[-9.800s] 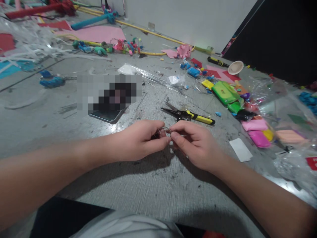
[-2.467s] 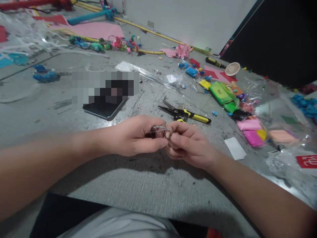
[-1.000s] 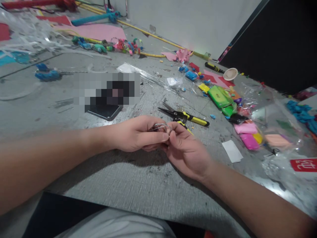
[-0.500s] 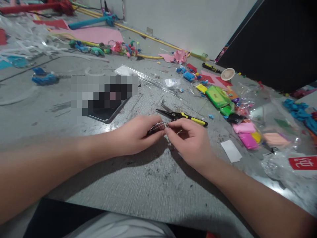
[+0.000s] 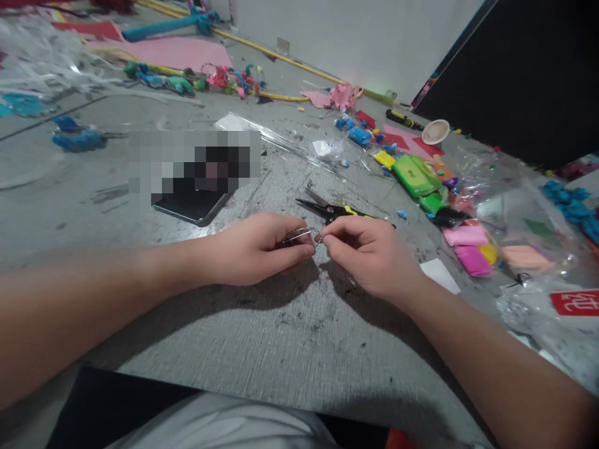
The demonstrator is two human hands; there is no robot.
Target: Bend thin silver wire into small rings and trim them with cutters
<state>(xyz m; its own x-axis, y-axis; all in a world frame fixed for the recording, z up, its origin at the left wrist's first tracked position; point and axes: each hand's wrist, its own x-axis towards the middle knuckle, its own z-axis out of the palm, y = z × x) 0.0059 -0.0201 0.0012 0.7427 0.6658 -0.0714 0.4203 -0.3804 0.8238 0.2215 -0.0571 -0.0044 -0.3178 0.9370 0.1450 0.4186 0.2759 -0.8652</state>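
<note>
My left hand [image 5: 264,249] is closed around a small piece of thin silvery wire [image 5: 299,234], its thumb and fingertips toward the middle. Close beside it, my right hand [image 5: 369,252] pinches the wire's end between thumb and forefinger. Loops of the wire show in the small gap between the hands; the rest is hidden in the left palm. Just behind the right hand lie scissors [image 5: 329,212] with black and yellow handles, their blades spread and pointing left. The right hand covers part of their handles.
A dark phone [image 5: 194,199], partly pixelated, lies left of the hands. Clear thin rods [image 5: 281,140] stretch behind. To the right are a green packet [image 5: 416,176], pink clay packs [image 5: 472,260], a white card [image 5: 440,275] and clear plastic bags [image 5: 528,218]. A yellow-handled cutter [image 5: 400,118] lies farther back.
My right hand has shifted slightly right, widening the gap to my left hand, and more of the wire shows between them. The whole view has tilted a little.
</note>
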